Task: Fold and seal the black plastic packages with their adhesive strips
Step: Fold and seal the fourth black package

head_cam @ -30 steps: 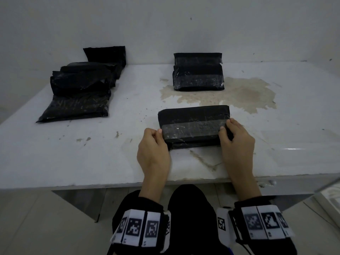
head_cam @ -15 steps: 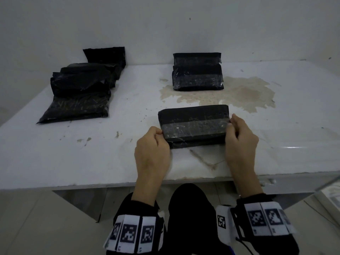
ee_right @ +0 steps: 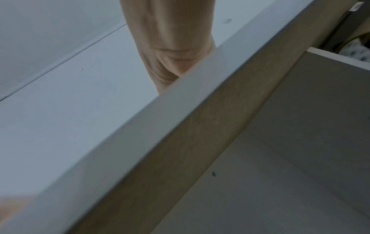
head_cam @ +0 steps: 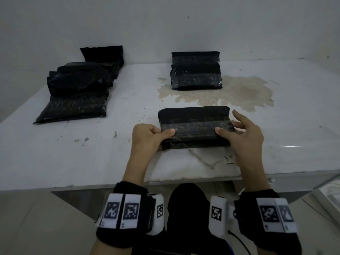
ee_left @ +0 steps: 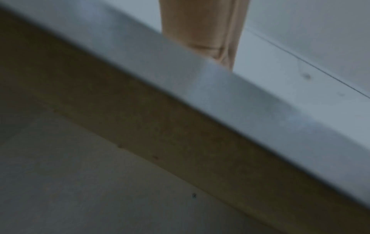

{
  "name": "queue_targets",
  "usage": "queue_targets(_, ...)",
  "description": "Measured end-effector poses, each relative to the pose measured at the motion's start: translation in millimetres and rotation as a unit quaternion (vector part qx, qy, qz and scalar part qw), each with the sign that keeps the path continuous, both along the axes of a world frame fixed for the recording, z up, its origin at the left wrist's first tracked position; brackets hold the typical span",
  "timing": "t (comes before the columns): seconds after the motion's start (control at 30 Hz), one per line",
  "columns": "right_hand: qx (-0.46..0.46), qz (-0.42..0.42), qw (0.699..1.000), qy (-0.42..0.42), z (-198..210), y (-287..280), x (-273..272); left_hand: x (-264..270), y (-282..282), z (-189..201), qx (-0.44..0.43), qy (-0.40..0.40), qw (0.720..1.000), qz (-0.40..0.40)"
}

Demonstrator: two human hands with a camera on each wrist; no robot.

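A folded black plastic package [head_cam: 194, 117] with a glossy strip across it lies on the white table [head_cam: 55, 153] near the front edge. My left hand [head_cam: 149, 138] grips its left end, thumb on top and fingers curled round the edge. My right hand [head_cam: 239, 133] holds the right end, thumb pressed on the strip, the other fingers partly spread and raised. Both wrist views show only a forearm and the table's edge [ee_left: 220, 95]; the fingers are hidden there.
Two folded black packages [head_cam: 196, 74] are stacked at the back centre beside a brown stain [head_cam: 244, 92]. A pile of unfolded black packages [head_cam: 77, 89] lies at the back left against the wall. The table's front edge [head_cam: 165, 181] is close to my wrists.
The package's near side has risen slightly off the table between my hands. My right fingers have spread and lifted, and both thumbs now lie on the strip.
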State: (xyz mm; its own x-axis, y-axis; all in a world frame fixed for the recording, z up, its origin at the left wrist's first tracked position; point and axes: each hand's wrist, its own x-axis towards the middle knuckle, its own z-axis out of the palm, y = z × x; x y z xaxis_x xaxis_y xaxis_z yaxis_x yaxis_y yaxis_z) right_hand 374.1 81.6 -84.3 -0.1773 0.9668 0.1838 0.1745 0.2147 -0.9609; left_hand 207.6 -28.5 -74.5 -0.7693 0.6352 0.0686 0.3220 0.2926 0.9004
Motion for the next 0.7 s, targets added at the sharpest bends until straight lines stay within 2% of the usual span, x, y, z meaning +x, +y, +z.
queue_targets(0.07,-0.010,0.007,1.000,0.016,0,5,7,-3,-3,4,-0.003,0.015,1.000,-0.013)
queue_targets(0.13,0.007,0.004,1.000,-0.013,3,6,10,-1,-2,9,-0.056,0.068,0.996,-0.021)
queue_targets(0.2,0.060,-0.022,0.992,-0.111,8,5,6,14,4,19,-0.158,0.165,0.973,0.009)
queue_targets(0.27,0.098,-0.036,0.968,-0.230,13,-2,-8,34,14,30,-0.264,0.240,0.934,0.029)
queue_targets(0.33,0.113,-0.043,0.930,-0.346,14,-10,-22,46,25,38,-0.347,0.258,0.902,0.027)
queue_targets(0.37,0.112,-0.047,0.921,-0.370,14,-12,-27,46,28,40,-0.381,0.258,0.888,0.024)
queue_targets(0.43,0.097,-0.057,0.931,-0.346,12,-10,-29,39,30,41,-0.411,0.240,0.879,0.028)
queue_targets(0.6,0.093,-0.039,0.975,-0.200,7,0,-18,22,19,30,-0.324,0.180,0.928,0.031)
queue_targets(0.7,0.117,-0.059,0.978,-0.159,1,3,-15,19,18,25,-0.309,0.196,0.930,0.036)
